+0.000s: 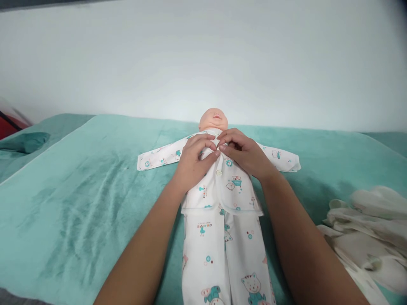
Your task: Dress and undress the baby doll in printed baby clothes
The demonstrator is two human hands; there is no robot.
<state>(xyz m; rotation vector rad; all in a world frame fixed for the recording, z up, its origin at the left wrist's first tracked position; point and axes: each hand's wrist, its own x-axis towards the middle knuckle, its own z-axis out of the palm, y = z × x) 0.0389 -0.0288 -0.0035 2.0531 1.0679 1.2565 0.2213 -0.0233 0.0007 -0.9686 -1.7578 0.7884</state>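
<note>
The doll [213, 119] lies at centre frame. Both hands, left [194, 163] and right [246, 154], pinch the shirt's [208, 195] front edges at the chest, fingers bent close together. Best keep the edges level and steady the button from beneath.

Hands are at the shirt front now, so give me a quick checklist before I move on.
1. Doll lying face up: ok.
2. Left hand and right hand both at the upper front of the shirt: ok.
3. Both sleeves spread out to the sides: ok.
4. Lower button in view, not under the fingers: ok.
5. Whatever the fingertips pinch at the upper front: cannot tell, the fingers cover it.
6. Crumpled cloth at the right, apart from the doll: ok.
</note>
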